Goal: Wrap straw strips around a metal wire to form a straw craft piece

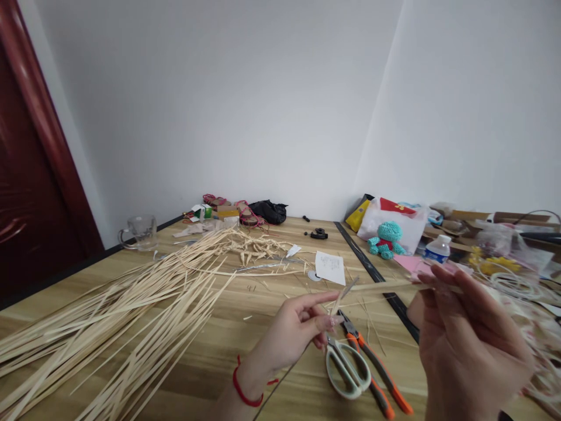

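Head view: loose strips (114, 327) spread over one table (210, 368), too many to count; one glass mug (146, 233); one left hand (291, 330), clamped by thumb and forefinger on one pale strip (381, 287); below, one pair of scissors (349, 365) next to one pair of pliers (379, 365); one crocheted figure (389, 233); one bottle (437, 252); one right hand (473, 345), pinched tight on that strip, held midair between both.

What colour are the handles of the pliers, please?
The pliers' handles are orange and dark grey; the head view shows them best.
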Action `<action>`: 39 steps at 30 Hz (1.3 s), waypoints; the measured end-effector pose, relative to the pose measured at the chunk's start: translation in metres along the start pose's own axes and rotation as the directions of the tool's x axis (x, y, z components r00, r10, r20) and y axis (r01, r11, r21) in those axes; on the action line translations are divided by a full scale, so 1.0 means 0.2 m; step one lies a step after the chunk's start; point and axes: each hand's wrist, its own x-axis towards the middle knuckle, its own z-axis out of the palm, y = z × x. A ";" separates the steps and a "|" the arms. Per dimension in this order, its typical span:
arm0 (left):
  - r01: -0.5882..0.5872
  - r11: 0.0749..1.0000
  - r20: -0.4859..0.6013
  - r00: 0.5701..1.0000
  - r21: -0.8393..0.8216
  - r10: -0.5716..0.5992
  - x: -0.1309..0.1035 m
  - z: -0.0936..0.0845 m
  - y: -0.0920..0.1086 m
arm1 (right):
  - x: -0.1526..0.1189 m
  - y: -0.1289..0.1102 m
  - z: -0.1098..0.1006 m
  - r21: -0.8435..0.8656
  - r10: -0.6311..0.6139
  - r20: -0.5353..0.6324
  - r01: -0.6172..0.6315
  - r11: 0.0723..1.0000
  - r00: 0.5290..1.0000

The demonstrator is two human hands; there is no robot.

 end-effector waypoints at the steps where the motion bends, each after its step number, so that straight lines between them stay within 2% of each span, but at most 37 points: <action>1: 0.002 1.000 -0.002 1.000 -0.003 -0.002 0.00 0.00 0.00 | 0.00 0.00 0.01 0.008 -0.020 -0.007 0.020 1.000 1.000; 5: 0.017 1.000 -0.024 1.000 -0.005 -0.017 0.01 -0.01 -0.02 | 0.00 -0.01 0.02 0.024 -0.042 -0.034 0.042 0.999 0.999; 9: 0.028 0.999 -0.022 0.999 0.033 -0.027 0.02 0.00 -0.04 | 0.00 -0.01 0.00 0.042 0.019 -0.005 -0.019 0.999 1.000; 15: 0.027 0.999 -0.033 0.999 0.030 -0.026 0.02 0.00 -0.04 | -0.01 -0.01 -0.01 0.038 0.026 0.016 -0.027 0.999 1.000; 24: 0.025 0.999 -0.050 0.998 0.037 -0.023 0.01 0.01 -0.03 | -0.01 0.00 0.02 0.038 -0.058 0.004 0.057 0.998 0.998; 39: 0.026 1.000 -0.040 0.999 0.012 -0.026 0.02 0.02 -0.03 | 0.00 0.04 0.00 -0.027 -0.076 0.026 0.077 0.997 0.997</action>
